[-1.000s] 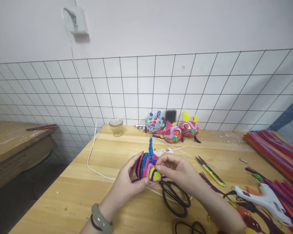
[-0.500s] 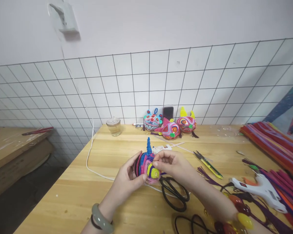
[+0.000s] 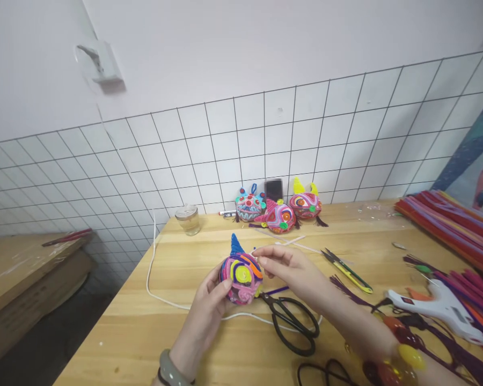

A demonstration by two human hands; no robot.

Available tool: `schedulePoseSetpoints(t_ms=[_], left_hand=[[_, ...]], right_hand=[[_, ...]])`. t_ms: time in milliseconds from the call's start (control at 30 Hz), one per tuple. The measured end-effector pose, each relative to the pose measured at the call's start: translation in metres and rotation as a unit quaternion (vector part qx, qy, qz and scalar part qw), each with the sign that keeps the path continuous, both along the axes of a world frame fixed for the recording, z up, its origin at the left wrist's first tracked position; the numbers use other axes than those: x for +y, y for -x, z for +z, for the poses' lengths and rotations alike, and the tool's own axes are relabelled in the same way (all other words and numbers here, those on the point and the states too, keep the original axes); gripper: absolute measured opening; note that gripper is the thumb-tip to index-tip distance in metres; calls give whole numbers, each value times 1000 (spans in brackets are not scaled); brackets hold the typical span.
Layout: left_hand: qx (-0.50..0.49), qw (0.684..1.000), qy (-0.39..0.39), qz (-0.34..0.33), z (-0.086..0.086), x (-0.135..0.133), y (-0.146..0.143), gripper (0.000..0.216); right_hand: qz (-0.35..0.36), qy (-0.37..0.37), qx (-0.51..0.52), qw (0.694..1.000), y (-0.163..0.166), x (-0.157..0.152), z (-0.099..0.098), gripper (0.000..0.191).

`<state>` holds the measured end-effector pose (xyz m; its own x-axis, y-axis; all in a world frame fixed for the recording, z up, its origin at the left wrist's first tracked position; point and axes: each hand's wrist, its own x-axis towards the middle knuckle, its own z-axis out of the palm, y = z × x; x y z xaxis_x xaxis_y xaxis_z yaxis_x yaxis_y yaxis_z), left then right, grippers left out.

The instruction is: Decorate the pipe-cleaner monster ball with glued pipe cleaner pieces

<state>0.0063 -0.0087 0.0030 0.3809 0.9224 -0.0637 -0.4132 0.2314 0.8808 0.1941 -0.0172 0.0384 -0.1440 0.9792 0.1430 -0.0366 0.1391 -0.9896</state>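
Observation:
A round, multicoloured pipe-cleaner ornament (image 3: 245, 287) with a blue horn and a yellow spiral eye is held over the table. My left hand (image 3: 211, 300) is closed around its left side, thumb on the front. At its upper right edge, my right hand (image 3: 284, 262) has thumb and forefinger bent together in a pinch. What lies between those fingertips, if anything, is too small to make out. Black-handled scissors (image 3: 295, 321) lie just below the ornament, their blades partly hidden. A dark purple strip (image 3: 279, 290) shows beside it.
Three finished-looking ornaments (image 3: 279, 217) stand against the tiled wall near a glass cup (image 3: 188, 220). To the right lie yellow-green snips (image 3: 348, 271), a white glue gun (image 3: 438, 311) and bundled pipe cleaners (image 3: 451, 225). A white cord (image 3: 151, 262) crosses the table.
The ornament has turned, so its yellow eye and an orange stripe face me more fully. My right hand has drawn slightly back to its upper edge. The view has shifted a little.

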Motion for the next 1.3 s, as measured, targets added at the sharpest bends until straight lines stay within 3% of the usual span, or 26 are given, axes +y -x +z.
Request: schedulePoseSetpoints(t_ms=[100,200,333,967,1300], left_hand=[[-12,1000,7,-3,0,0,0,35],[-11,1000,1,-6,-2,-1,-1,40],[10,1000,-23,6,-3,-1,-2,51],[82,987,-130,55,-3,3,1,62],[74,985,-134,81,2,1,-2,62]], right_hand=[[-4,-87,-92,992,2,-2,-3,33],[-9,-167,-222,961,4,-7,-3,39],[13,-204,-302,931,1,-12,0,40],[0,-236,-353,905,2,-12,5,30],[-1,-290,-365,885,1,-13,3,24]])
